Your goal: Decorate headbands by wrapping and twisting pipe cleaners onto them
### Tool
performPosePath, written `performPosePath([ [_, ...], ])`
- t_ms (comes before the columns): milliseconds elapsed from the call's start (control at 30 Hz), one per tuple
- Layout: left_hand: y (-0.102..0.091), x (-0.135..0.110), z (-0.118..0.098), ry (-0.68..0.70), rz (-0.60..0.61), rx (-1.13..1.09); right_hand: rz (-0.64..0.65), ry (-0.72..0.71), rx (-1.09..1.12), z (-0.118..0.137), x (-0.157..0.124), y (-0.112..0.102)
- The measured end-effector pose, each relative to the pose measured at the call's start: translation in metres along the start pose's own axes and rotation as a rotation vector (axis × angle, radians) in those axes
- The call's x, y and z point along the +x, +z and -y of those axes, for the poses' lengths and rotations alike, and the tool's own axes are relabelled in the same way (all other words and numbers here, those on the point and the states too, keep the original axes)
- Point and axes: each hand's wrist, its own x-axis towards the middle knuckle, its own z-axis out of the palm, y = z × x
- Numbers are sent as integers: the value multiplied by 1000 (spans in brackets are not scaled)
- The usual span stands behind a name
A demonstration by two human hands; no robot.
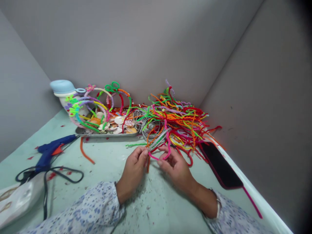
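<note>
My left hand (134, 167) is closed in a pinch on the near end of a narrow grey headband (159, 139), where a pink pipe cleaner (168, 138) meets it. The pink pipe cleaner loops from there over to my right hand (175, 167), whose thumb and fingers are closed on it. Its free end rises past the headband toward the pile behind. Just beyond my hands lies a big tangle of colored pipe cleaners (185, 118), with grey wire-like hoops (149, 128) at its left side. My fingers hide part of the grip.
Several finished-looking wrapped headbands (97, 100) stand in a metal tray (109, 134) of shells. Behind them leans a white bottle with a blue lid (62, 87). A blue glue gun (50, 151) with a black cord and a plastic bag (21, 198) lie left; a phone (221, 165) lies right.
</note>
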Motion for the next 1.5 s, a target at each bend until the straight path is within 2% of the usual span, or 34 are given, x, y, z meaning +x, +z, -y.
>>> performPosePath([
  [67, 0, 0, 1, 5, -9, 7, 9, -78, 64, 2, 0, -3],
  [267, -1, 0, 1, 9, 8, -3, 128, -470, -75, 12, -5, -6],
  [467, -2, 1, -2, -9, -17, 13, 178, -634, -86, 14, -4, -5],
  [567, -2, 0, -3, -8, 7, -1, 110, -572, -71, 12, -4, -6],
  [700, -3, -3, -2, -8, 61, 7, -70, -283, -29, 2, 0, -5],
  [800, -3, -5, -1, 25, 107, 43, -108, -119, 52, -5, 2, -3],
  [933, -3, -7, 1, 34, 211, 82, -76, -94, 111, -6, 0, -2],
  [1100, -3, -7, 0, 30, 304, 72, -96, -56, 176, 0, 1, -2],
  [1333, -4, -5, 1, 2, 275, 20, -106, 20, 223, 5, 4, -1],
  [1500, -4, -3, -1, -16, 312, 35, -84, 66, 232, 6, 4, -1],
])
